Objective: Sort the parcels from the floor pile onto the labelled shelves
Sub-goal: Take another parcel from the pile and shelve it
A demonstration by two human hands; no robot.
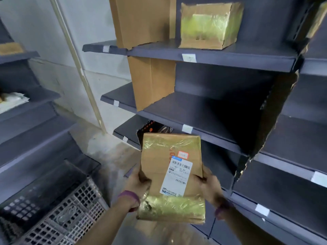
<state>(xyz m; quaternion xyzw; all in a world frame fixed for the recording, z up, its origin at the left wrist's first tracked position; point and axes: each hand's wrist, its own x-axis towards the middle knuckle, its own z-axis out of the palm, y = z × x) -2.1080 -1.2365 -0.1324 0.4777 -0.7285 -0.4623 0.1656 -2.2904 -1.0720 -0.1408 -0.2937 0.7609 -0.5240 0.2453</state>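
Observation:
I hold a brown cardboard parcel [169, 175] wrapped in yellowish clear tape, its white shipping label facing up. My left hand [137, 183] grips its left edge and my right hand [210, 187] grips its right edge. The parcel hangs in front of the grey shelf unit [230, 55], level with the lower shelves. Small white labels [189, 58] are stuck on the shelf fronts. Another taped parcel [210, 25] sits on the upper shelf. The floor pile is out of view.
Upright cardboard dividers [152, 82] split the shelves at the left, and a torn one [272, 112] stands at the right. A perforated grey crate [58, 213] sits at the lower left below a second grey shelf unit [30, 110]. A dark packet [155, 129] lies behind the parcel.

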